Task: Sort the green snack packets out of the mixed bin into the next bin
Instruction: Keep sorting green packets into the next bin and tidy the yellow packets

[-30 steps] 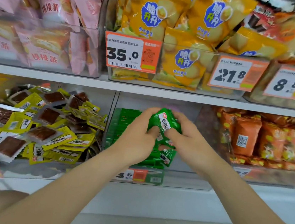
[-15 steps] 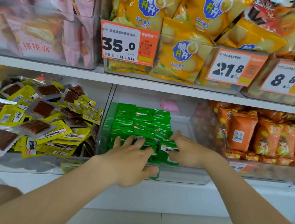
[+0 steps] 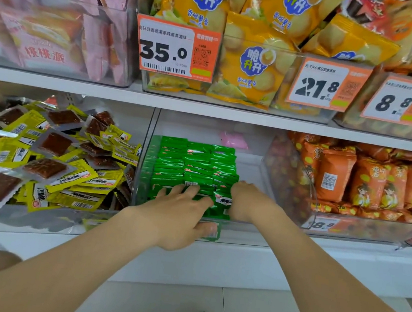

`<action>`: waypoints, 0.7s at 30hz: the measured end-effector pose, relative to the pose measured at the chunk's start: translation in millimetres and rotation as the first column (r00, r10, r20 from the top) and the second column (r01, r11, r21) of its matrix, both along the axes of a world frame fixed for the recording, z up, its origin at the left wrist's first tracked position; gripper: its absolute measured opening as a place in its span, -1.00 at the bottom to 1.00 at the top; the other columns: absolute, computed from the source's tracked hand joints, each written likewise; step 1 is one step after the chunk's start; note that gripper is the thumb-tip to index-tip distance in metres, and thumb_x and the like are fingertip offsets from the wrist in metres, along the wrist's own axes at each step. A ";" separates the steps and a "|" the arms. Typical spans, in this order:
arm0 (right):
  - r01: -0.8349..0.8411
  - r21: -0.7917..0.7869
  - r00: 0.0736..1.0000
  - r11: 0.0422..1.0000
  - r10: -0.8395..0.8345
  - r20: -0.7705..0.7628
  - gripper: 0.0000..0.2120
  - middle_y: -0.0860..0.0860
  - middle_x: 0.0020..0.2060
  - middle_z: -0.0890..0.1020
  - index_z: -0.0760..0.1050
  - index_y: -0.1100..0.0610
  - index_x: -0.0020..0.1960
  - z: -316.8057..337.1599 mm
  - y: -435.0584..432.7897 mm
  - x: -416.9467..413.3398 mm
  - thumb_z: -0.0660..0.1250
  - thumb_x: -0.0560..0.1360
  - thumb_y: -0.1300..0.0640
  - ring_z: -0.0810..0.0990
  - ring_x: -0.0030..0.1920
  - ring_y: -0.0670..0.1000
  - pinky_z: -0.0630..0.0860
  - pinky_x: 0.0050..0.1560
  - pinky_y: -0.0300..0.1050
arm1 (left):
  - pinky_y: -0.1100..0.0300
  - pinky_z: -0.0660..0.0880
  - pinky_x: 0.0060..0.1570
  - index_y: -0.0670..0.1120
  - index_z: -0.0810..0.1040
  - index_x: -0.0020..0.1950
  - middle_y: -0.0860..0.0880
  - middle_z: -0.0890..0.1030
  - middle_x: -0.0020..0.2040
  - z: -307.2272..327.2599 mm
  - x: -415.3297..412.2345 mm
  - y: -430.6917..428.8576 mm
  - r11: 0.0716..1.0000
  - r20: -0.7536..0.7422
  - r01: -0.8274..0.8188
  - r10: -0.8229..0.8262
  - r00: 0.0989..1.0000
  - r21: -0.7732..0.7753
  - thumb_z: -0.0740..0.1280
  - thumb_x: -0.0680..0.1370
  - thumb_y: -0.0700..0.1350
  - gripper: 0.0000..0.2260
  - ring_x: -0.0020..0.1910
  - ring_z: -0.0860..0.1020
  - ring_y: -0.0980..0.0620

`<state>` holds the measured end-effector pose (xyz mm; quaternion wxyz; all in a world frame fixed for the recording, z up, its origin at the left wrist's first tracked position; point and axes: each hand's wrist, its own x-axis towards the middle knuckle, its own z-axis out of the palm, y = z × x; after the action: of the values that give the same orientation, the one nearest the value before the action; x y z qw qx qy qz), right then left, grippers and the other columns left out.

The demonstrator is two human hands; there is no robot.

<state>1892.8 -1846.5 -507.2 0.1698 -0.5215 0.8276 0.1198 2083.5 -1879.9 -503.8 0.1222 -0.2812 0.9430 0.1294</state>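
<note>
green packets [image 3: 196, 165]: neat rows in middle bin [image 3: 250, 166]
left hand [image 3: 179, 214]: fingers spread flat on front rows, thumb over bin edge
right hand [image 3: 243, 199]: on front-right packets — grip hidden, cannot tell
mixed bin [image 3: 36, 220]: just left

Left hand [image 3: 182, 214] palm-down, fingers straight and spread; right hand [image 3: 245, 199] beside it, knuckles up, fingertips hidden.
</note>
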 end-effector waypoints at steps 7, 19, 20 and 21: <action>0.013 0.080 1.000 0.997 -0.011 -0.023 -0.88 0.06 -0.12 0.51 0.42 0.19 0.00 2.6 -1.9 0.6 0.31 0.61 0.14 0.56 -0.08 0.06 0.45 -0.18 -0.18 | -0.33 0.18 0.52 0.10 0.17 0.60 -0.11 0.11 0.64 -0.5 1.3 -0.7 1.000 -0.018 0.018 -0.018 1.000 -0.008 0.06 0.66 0.33 -0.43 0.60 0.12 -0.28; 0.095 -0.162 0.987 0.982 -0.072 0.142 -0.75 0.06 -0.12 0.51 0.43 0.17 0.04 -1.1 -1.0 1.2 0.47 0.47 0.18 0.50 -0.19 0.01 0.37 -0.39 -0.19 | -0.35 0.20 0.50 0.08 0.15 0.61 -0.17 0.12 0.62 -0.6 0.3 -1.8 1.000 0.008 0.024 -0.024 1.000 -0.017 0.06 0.67 0.31 -0.43 0.56 0.17 -0.33; 0.104 -0.196 0.985 0.975 -0.075 0.153 -0.72 0.05 -0.11 0.50 0.43 0.17 0.05 1.0 -0.4 1.2 0.49 0.46 0.19 0.51 -0.15 0.03 0.39 -0.35 -0.19 | -0.35 0.21 0.49 0.08 0.14 0.61 -0.17 0.13 0.61 -1.0 0.3 -2.5 0.999 0.008 0.028 -0.027 1.000 -0.022 0.06 0.67 0.32 -0.43 0.55 0.18 -0.33; 0.112 -0.217 0.983 0.970 -0.076 0.166 -0.68 0.05 -0.10 0.50 0.43 0.18 0.07 2.0 -0.2 -1.0 0.52 0.44 0.18 0.51 -0.11 0.04 0.41 -0.31 -0.20 | -0.35 0.21 0.49 0.08 0.13 0.61 -0.17 0.14 0.60 -1.4 0.2 -3.1 0.999 0.008 0.031 -0.031 0.999 -0.029 0.06 0.67 0.32 -0.42 0.55 0.17 -0.32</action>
<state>1891.9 -1846.7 -505.1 0.1795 -0.5053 0.8437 -0.0245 2083.7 -1883.0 -505.2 0.1235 -0.2687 0.9486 0.1128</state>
